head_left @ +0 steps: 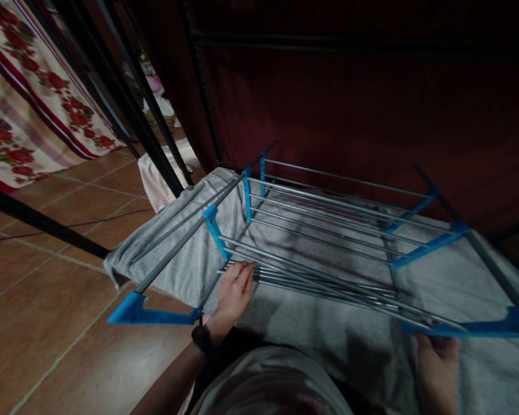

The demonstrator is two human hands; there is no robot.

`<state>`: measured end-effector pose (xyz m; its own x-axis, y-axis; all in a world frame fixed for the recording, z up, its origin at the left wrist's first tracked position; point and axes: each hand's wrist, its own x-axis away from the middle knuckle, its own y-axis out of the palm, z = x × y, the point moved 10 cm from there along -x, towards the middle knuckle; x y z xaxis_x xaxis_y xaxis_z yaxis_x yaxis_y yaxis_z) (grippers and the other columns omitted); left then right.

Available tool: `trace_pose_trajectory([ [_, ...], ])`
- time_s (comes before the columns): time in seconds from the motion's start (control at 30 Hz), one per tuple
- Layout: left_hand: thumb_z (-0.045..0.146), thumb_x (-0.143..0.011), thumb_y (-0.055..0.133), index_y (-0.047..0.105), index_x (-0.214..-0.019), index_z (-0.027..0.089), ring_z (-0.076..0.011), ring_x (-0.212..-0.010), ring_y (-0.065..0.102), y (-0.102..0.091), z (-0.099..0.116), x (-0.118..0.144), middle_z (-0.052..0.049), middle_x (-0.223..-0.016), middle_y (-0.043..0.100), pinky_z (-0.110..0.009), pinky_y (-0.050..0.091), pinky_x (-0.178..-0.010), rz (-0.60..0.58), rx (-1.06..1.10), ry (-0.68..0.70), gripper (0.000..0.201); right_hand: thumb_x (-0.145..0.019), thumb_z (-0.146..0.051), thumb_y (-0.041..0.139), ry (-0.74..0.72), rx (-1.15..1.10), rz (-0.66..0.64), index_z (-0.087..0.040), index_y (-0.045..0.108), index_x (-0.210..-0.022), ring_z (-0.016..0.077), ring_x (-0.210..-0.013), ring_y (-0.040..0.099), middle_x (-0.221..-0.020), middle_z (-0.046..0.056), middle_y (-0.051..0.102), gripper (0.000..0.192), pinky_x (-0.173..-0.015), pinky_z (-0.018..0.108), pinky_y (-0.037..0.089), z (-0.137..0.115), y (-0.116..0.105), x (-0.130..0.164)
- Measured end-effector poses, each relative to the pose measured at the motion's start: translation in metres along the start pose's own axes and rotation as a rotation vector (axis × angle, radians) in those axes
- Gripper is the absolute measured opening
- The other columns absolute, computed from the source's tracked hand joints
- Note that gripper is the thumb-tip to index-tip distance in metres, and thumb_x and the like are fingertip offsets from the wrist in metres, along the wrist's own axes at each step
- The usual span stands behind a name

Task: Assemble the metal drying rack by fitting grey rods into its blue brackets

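rods of a folding drying rack (328,230) are spread low over a grey towel (190,253) that is draped beneath the frame, right of centre in the scene. the left hand (233,294) is laid with loosely spread fingers on the near steel rods, beside a blue plastic joint (214,227); a dark watch (201,337) is worn at its wrist. the right hand (436,369) is seen at the near right, under the blue end bar (480,329), but whether it is clamped on the bar cannot be told. brown floor tiles (47,300) are seen at the left, and a floral cloth (21,86) is hung at the far left.
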<state>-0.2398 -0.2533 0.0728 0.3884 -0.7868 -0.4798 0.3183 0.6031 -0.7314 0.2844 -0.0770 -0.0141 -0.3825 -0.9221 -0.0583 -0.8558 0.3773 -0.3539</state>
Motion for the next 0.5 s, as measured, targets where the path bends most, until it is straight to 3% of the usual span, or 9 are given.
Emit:
trace_pose_trajectory([
  [0.13,0.031,-0.096,0.051,0.062,-0.109,0.021,-0.0238,-0.100,0.059,-0.045,-0.040,-0.007,-0.007,-0.102,0.061,-0.039,0.050,-0.089,0.259,0.085,-0.223,0.019,-0.064,-0.047,0.071,-0.013,-0.055,0.094,-0.032,0.061,-0.098,0.0366,-0.108,0.064,-0.105,0.007,0.068,0.039,-0.104,0.058,0.042,-0.027,-0.006,0.002],
  [0.23,0.038,-0.095,0.055,0.055,-0.118,0.019,-0.0232,-0.107,0.058,-0.061,-0.068,-0.008,-0.010,-0.116,0.059,-0.038,0.049,-0.092,0.453,0.213,-0.400,0.030,-0.062,-0.047,0.073,-0.020,-0.082,0.121,-0.029,0.062,-0.096,0.0390,-0.112,0.062,-0.106,0.009,0.068,0.041,-0.106,0.058,0.041,-0.049,-0.007,0.008],
  [0.37,0.043,-0.097,0.051,0.050,-0.130,0.018,-0.0218,-0.116,0.057,-0.059,-0.077,-0.028,-0.012,-0.129,0.058,-0.036,0.047,-0.100,0.525,0.395,-0.452,0.042,-0.063,-0.048,0.072,-0.038,-0.150,0.105,-0.030,0.061,-0.103,0.0376,-0.123,0.058,-0.113,0.009,0.067,0.045,-0.112,0.057,0.036,-0.073,-0.009,0.014],
  [0.5,0.044,-0.098,0.048,0.058,-0.120,0.017,-0.0222,-0.108,0.061,-0.062,-0.072,-0.052,-0.011,-0.118,0.065,-0.036,0.048,-0.097,0.517,0.406,-0.416,0.037,-0.063,-0.044,0.072,-0.019,-0.145,0.140,-0.031,0.060,-0.101,0.0381,-0.126,0.056,-0.114,0.010,0.067,0.042,-0.113,0.056,0.036,-0.082,-0.017,0.017],
])
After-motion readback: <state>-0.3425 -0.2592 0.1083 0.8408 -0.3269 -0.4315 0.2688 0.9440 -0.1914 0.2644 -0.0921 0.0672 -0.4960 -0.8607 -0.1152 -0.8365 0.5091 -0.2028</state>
